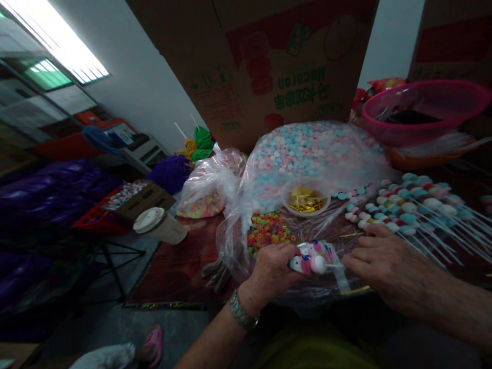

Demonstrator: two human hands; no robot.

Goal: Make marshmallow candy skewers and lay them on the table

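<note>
In my left hand point(274, 264), closed around it, is a candy skewer in a printed clear wrapper point(303, 262), a white round candy showing at its open end. From there a white stick point(333, 265) runs toward my right hand point(378, 259), whose curled fingers close at its end; the fingertips are partly hidden. Just beyond my hands stands a clear bowl point(285, 197) of gold twist ties point(305, 200). Colourful ring-shaped candies point(269, 230) lie left of it on plastic. To the right are several candy skewers point(409, 207) on white sticks.
A big clear bag of pastel candies point(307, 148) leans against a cardboard box point(277, 61). At the back right is a pink basin point(426, 128). A lidded paper cup point(159, 225) and a tied candy bag point(203, 197) stand left. A person's pink shoe point(154, 344) shows below.
</note>
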